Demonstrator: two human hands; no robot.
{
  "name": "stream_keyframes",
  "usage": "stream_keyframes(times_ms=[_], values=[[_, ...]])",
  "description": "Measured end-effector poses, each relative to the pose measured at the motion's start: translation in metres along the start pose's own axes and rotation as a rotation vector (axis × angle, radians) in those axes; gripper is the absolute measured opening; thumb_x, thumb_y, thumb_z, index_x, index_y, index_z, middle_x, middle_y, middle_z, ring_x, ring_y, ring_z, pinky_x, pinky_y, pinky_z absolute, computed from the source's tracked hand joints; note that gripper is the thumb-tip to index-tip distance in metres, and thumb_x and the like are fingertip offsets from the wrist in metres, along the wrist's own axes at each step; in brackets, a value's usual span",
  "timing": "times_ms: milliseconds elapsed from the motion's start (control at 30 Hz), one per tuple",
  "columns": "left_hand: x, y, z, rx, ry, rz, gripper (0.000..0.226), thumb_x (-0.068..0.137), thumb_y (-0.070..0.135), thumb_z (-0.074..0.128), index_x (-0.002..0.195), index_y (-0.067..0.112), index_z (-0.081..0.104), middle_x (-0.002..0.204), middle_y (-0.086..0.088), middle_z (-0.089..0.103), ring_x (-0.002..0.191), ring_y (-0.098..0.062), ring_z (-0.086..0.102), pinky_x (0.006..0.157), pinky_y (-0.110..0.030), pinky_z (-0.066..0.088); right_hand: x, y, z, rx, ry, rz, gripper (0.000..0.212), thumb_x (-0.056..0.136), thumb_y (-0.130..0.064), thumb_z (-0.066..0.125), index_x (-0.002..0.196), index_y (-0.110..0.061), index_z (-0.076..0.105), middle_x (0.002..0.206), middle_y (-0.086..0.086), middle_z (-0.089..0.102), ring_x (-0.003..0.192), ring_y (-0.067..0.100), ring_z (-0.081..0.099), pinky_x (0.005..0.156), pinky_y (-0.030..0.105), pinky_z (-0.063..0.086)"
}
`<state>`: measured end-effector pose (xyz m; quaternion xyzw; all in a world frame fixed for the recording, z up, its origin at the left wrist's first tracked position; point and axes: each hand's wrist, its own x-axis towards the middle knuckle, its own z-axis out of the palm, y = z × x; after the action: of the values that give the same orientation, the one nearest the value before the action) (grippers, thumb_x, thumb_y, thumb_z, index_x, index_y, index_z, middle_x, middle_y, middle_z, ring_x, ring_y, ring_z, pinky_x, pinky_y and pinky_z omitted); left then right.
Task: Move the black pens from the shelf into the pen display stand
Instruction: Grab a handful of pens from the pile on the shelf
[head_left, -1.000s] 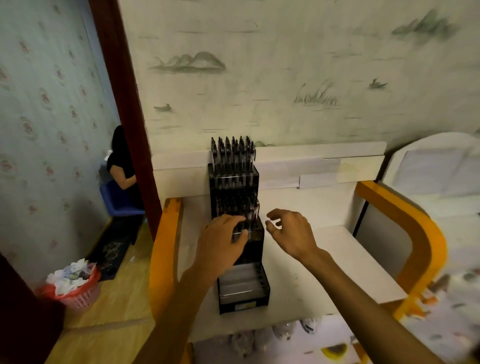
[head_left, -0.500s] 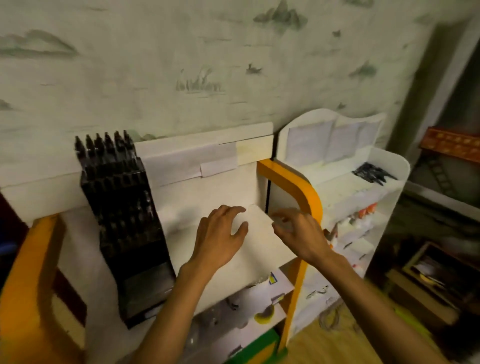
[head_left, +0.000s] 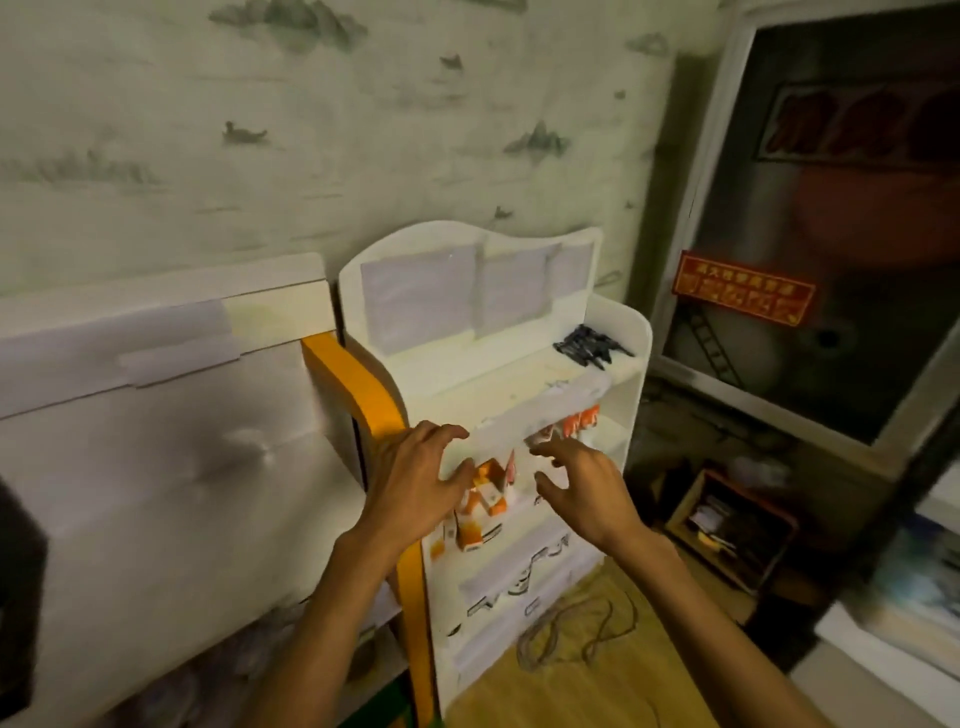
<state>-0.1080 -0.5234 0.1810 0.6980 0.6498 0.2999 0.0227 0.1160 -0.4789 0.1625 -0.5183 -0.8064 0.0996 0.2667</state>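
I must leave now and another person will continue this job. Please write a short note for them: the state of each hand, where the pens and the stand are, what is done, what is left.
Left hand: open, fingers spread, holds nothing.
Right hand: open, fingers spread, holds nothing.
Black pens: a loose pile on the top level of the white shelf, toward its right end, beyond both hands.
Pen display stand: only a dark edge shows at the far left of the view.
Done: how full the stand is cannot be seen now.
Left: reach the pile, pick pens up, carry them left and slot them into the stand.
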Motion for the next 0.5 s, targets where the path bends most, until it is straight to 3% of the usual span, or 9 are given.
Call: stream_keyframes(times_ms=[200,500], values=[[0.05,0.053,0.062,0.019,-0.052,-0.018,0.035,0.096,0.042,0.056,0.13,0.034,0.057,0.131,0.006,0.058,0.121,-0.016,0.054,0.102,-0.04,0.045,0.026,0.098,-0.018,-0.032,-0.002,0.037,0.035,0.092,-0.034,0.064,0.126,-0.03,0.062,0.128,-0.006,0.065,0.106,0.016,0.064,0.086,0.034,0.055],[0.144,0.07,0.158,0.008,-0.109,-0.077,0.033,0.097,0.042,0.055,0.129,0.034,0.057,0.126,0.008,0.062,0.107,-0.014,0.062,0.092,-0.033,0.051,0.094,0.211,0.002,-0.033,-0.037,0.066,0.034,0.092,-0.034,0.064,0.125,-0.032,0.063,0.124,-0.007,0.066,0.099,0.014,0.066,0.084,0.03,0.051]])
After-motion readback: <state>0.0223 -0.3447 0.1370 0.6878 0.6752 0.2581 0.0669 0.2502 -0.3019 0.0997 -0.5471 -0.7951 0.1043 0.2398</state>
